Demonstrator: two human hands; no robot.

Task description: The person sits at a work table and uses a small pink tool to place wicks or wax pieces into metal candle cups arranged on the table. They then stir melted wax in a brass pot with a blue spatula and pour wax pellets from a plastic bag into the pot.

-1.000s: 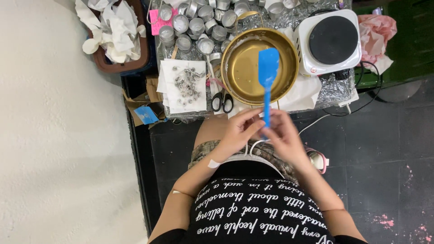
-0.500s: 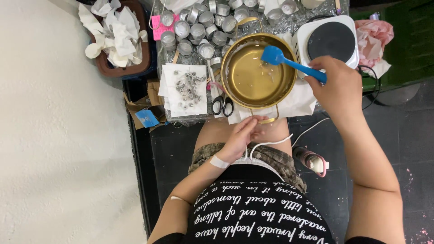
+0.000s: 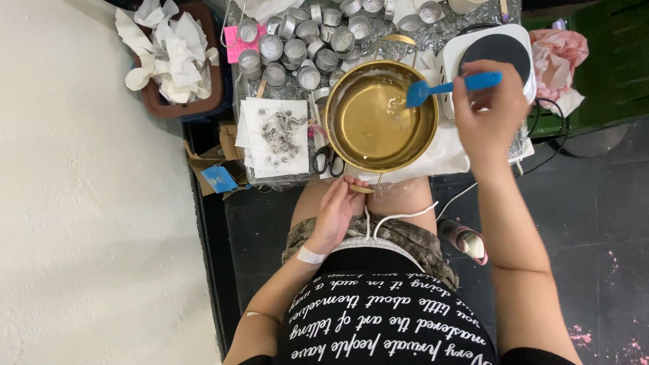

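A gold metal pot with a little pale liquid stands on a low foil-covered table in front of me. My right hand grips the handle of a blue silicone spatula, whose blade reaches over the pot's right rim into the pot. My left hand rests on my thigh below the table, its fingertips at the pot's near loop handle. Whether it grips the handle I cannot make out.
A white hot plate with a black top stands right of the pot. Several small metal cups crowd the far side. A white paper with wick tabs, scissors and a brown bin of crumpled paper lie to the left.
My right hand has carried the spatula from in front of my chest up to the pot's right side and turned it level. My left hand has risen to the pot's near handle.
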